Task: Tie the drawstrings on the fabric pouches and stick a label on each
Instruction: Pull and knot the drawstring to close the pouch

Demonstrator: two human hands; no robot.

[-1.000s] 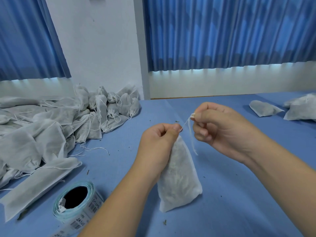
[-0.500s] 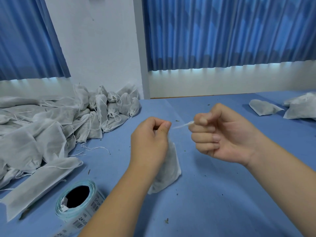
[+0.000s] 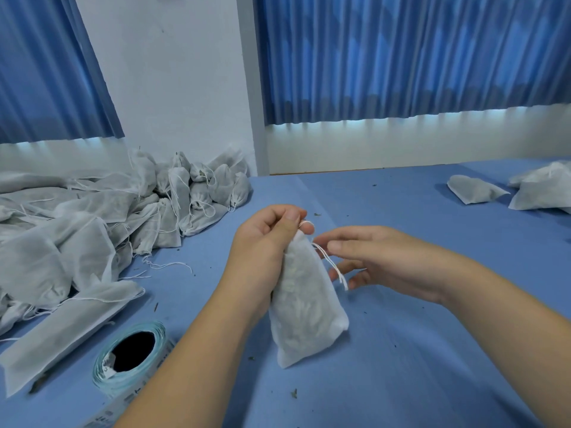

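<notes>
A person's two bare hands work over a blue-covered counter [image 3: 401, 350], seen from just above.

The left hand [image 3: 265, 239] has thumb and fingers curled round the gathered neck of a white fabric pouch [image 3: 306, 313]. It holds the pouch upright near the middle of the counter, bottom corner at or just above the cloth. The pouch is filled, and its mouth is drawn in.

A thin white drawstring [image 3: 332, 267] runs from the neck, with a small loop showing beside the left thumb. Its loose tails trail down across the fingers of the right hand [image 3: 380, 261], which lies just beside the pouch with fingers loosely extended and slightly spread. I cannot tell whether any of them nip the string.

The knot looks unfinished. To do it well, the left hand should keep the neck squeezed so the mouth stays drawn in. The right should gather both tails together, pass them through the loop and pull snug close to the fabric. Thin cord slips easily, so a firm pinch matters.

A label roll [image 3: 129, 356] sits by the near left corner, within reach. A heap of pouches [image 3: 92, 230] fills the left edge, and two more pouches [image 3: 475, 189] lie at the far right edge.
</notes>
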